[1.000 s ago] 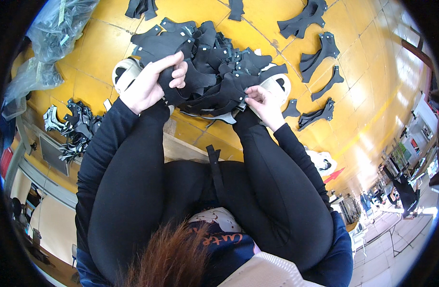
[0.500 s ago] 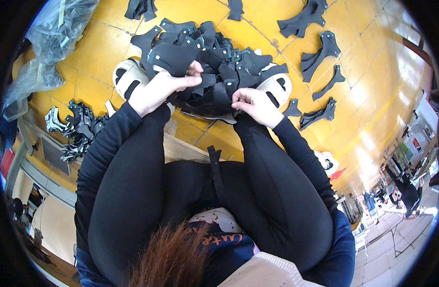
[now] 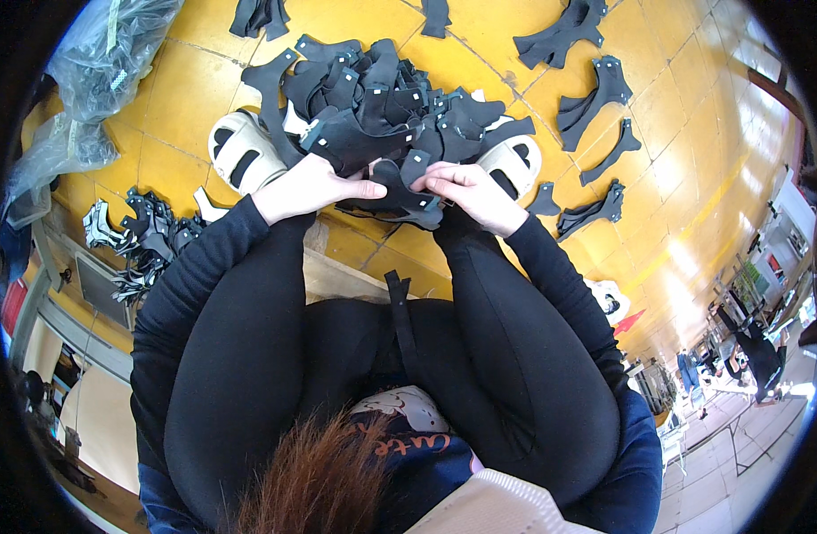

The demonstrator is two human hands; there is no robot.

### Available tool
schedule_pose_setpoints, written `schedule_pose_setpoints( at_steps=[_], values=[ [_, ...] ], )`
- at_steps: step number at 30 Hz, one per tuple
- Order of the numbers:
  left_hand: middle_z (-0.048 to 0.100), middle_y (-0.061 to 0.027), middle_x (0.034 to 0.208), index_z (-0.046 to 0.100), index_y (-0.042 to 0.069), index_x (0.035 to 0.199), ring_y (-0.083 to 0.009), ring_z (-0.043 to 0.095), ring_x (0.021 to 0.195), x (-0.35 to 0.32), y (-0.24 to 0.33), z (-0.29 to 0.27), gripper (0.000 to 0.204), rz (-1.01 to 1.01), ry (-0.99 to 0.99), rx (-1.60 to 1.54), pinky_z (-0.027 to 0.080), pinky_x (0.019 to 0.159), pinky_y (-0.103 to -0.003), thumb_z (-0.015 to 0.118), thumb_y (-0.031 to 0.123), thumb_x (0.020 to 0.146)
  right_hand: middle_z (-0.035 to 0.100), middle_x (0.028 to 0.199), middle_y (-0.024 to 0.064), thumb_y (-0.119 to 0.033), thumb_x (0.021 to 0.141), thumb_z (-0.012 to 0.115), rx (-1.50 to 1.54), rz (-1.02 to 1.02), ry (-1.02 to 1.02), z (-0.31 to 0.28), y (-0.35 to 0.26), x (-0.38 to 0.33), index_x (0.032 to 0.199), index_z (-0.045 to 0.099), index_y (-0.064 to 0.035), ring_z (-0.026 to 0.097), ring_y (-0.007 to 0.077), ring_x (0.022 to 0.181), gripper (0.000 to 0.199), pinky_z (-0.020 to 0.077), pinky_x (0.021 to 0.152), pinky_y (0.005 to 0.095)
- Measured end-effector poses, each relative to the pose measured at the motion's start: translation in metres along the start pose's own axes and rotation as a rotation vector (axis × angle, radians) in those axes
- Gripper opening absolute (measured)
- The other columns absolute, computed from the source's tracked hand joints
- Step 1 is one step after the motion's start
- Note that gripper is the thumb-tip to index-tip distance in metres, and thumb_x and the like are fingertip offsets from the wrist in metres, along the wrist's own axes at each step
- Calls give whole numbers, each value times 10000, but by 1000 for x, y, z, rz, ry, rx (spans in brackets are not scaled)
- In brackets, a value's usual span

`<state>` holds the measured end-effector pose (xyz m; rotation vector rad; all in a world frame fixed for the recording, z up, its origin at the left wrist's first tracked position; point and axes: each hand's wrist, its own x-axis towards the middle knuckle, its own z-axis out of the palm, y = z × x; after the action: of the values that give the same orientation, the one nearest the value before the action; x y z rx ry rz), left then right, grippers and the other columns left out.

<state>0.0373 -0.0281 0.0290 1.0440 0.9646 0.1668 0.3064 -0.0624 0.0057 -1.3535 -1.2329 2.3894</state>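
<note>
Between my knees, above the yellow floor, my left hand (image 3: 312, 190) grips a curved black fabric piece (image 3: 392, 198) with its thumb on top. The other fingers are hidden beneath it. My right hand (image 3: 473, 193) is closed at the piece's right side, its fingertips pinching the edge by a small tab that bears a white sticker. Just beyond both hands lies a heap of similar black fabric pieces (image 3: 364, 133), many with small white stickers, spread between my two beige shoes (image 3: 264, 160).
More black pieces (image 3: 595, 102) lie in small stacks on the floor at the right and far side. A bundle of black and white pieces (image 3: 150, 233) sits at the left, near a metal frame (image 3: 84, 334). Clear plastic bags (image 3: 106, 80) stand at the far left.
My left hand has come nearer and slightly right, off the heap's left part. A curved black piece now spans both hands. My right hand has shifted slightly and closed at its edge.
</note>
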Motion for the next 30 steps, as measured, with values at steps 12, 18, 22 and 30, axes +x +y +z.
schedule_pose_setpoints(
  at_steps=[12,18,22,30],
  values=[
    [511,-29,788,484,28,1152,-164,510,681,-7,6,-37,339,153,101,-760,469,687,-285,534,325,996,616,968,94,-144,845,647,-721,-157,606,-13,25,-2,1004,626,-56,627,252,894,183,492,787,347],
    [341,34,794,463,68,1190,-84,408,686,-6,11,-39,369,174,77,-1011,382,677,-226,636,278,940,575,1102,133,-167,832,657,-738,-173,543,-24,30,11,1185,565,-74,563,320,1091,376,475,899,389],
    [354,34,771,443,115,877,-53,362,626,1,1,-42,277,157,-80,-1112,356,609,-215,494,348,1019,596,1097,101,-180,855,642,-736,-199,469,-23,21,10,1109,613,-63,606,277,1010,281,486,853,360],
    [284,59,609,342,139,707,-45,251,488,6,-8,-43,402,115,8,-852,242,490,-209,379,324,1062,610,1018,106,-111,910,588,-694,-392,534,-45,28,43,1044,649,-38,600,283,968,165,481,831,350]
  ],
)
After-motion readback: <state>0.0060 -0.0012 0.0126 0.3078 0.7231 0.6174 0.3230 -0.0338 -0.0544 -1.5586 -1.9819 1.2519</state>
